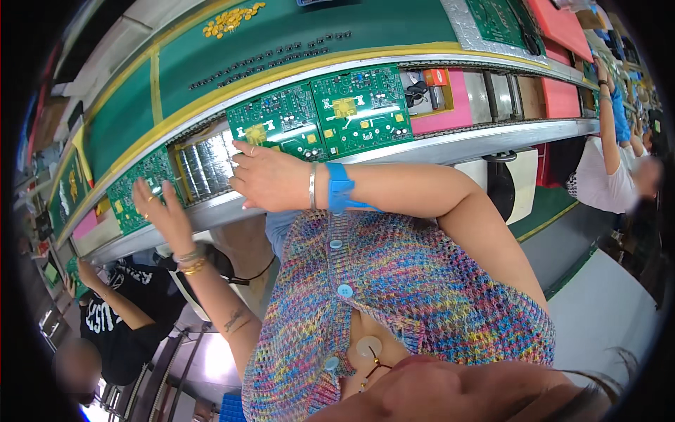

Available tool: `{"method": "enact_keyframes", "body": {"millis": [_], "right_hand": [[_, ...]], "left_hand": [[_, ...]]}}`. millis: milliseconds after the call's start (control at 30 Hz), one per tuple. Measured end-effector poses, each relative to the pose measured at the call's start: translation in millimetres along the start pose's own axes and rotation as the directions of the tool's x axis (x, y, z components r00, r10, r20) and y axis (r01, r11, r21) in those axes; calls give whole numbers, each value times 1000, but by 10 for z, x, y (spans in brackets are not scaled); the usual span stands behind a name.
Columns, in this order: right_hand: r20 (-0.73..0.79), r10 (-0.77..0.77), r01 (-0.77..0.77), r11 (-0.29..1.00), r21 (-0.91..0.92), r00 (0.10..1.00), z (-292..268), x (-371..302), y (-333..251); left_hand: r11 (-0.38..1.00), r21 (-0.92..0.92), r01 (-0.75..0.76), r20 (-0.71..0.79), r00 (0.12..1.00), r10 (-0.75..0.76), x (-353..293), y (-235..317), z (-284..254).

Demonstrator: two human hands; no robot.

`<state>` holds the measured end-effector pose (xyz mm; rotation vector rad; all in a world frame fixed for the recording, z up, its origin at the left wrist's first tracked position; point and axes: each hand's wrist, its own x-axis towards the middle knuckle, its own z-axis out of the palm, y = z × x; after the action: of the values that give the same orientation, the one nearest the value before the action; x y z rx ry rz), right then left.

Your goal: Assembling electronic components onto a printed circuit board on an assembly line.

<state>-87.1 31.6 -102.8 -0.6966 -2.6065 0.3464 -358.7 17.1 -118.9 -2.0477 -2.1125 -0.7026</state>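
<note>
My left hand (pixel 167 216), its fingers spread, is over the near edge of a green circuit board (pixel 126 184) on the left of the line. I cannot tell whether the fingertips touch that board. My right hand (pixel 271 177), wearing a blue wrist strap (pixel 340 187), reaches left across my body with its fingers apart and nothing held. Its fingertips lie by the near left corner of a second circuit board (pixel 275 105), which carries yellow and black parts. Right beside that one lies a third circuit board (pixel 367 91). Between the left and second boards shows a shiny silver surface (pixel 204 163).
Metal conveyor rails (pixel 457 146) carry the boards. Beyond them, a green bench mat (pixel 365 32) holds rows of small black parts (pixel 281 54) and a pile of yellow parts (pixel 230 22). Other people work at the right (pixel 606 165) and the left (pixel 126 309).
</note>
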Motion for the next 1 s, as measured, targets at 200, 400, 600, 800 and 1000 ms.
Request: {"method": "enact_keyframes", "body": {"millis": [200, 400, 600, 800, 1000], "right_hand": [[145, 98, -104, 994, 33, 985, -182, -285, 56], [150, 373, -364, 928, -81, 916, -826, -1139, 291], [108, 606, -590, 793, -148, 788, -1252, -1397, 601], [-332, 502, -517, 855, 50, 798, -1101, -971, 1379], [-391, 327, -392, 915, -98, 860, -931, -779, 1700]], "left_hand": [[730, 684, -5, 231, 950, -209, -205, -2288, -113], [709, 690, 145, 243, 877, -415, -172, -2233, -27], [857, 509, 85, 275, 927, -255, -201, -751, -225], [983, 134, -127, 411, 910, 61, -371, 713, -259], [948, -241, -205, 359, 889, 284, -44, 1234, -281]]}}
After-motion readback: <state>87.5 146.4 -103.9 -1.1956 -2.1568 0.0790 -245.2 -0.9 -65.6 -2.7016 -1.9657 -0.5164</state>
